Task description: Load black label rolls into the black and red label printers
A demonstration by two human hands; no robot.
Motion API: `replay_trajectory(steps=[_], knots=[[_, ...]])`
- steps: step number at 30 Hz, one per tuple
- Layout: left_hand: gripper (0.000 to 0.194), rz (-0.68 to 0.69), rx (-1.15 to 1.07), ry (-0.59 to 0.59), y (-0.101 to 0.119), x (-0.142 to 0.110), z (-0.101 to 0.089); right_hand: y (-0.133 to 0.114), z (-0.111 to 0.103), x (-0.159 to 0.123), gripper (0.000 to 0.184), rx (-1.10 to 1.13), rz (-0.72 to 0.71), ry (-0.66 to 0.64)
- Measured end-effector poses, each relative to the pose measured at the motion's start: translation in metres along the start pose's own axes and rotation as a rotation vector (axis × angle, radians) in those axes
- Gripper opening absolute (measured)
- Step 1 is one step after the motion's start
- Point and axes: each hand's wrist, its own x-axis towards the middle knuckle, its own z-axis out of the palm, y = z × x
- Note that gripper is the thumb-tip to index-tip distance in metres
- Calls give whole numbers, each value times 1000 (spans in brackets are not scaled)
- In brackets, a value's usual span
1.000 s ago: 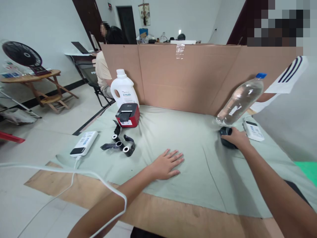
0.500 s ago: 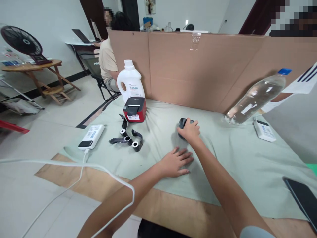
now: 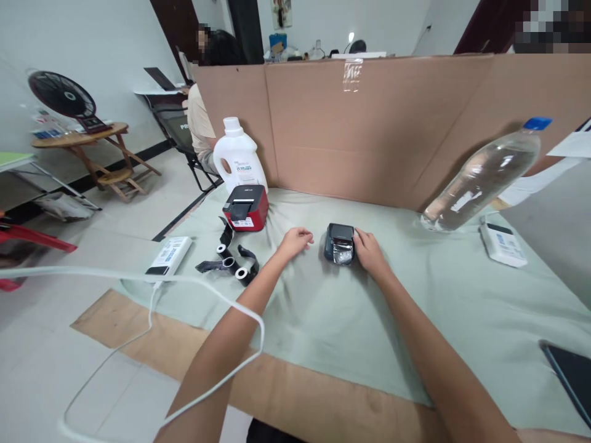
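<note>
A small black portable printer [image 3: 340, 239], with a shiny dark front part, lies on the pale green cloth [image 3: 323, 320]. My right hand [image 3: 370, 251] holds it by its right side, the fingertips at the upper right edge; some of those fingers are hidden. Left of the printer, and apart from it, my left hand [image 3: 296, 242] hovers with loosely curled fingers and nothing in them. Farther left are several small rolls [image 3: 229, 264] with black ribbon-like strips trailing from them. Behind these rolls sits a red and black printer [image 3: 246, 208] with a black strip coming out of its front.
A white jug [image 3: 240, 154] stands behind the red printer, before a cardboard panel [image 3: 341, 129]. A clear bottle [image 3: 484, 178] leans at the right. White power banks [image 3: 170, 255] lie on both sides, a phone [image 3: 567, 375] at the right edge. A white cable [image 3: 231, 295] crosses the left foreground.
My left hand has risen from the cloth and moved forward and left, beside the printer. My right hand has shifted from over the printer to its right side. The printer's front now shows.
</note>
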Motion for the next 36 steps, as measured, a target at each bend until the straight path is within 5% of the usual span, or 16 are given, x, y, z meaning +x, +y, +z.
replay_trajectory(steps=[7,28,32,36], knots=[[14,-72,132,-282,21,46,18,6,12,-12,63,-101,-141,55],[26,-95,17,-203,14,44,30,10,13,-8,66,-37,-116,-3],[8,-52,87,-182,17,42,26,11,15,-9,65,-53,-131,27],[53,89,69,-193,17,41,19,12,17,-10,64,-65,-154,68]])
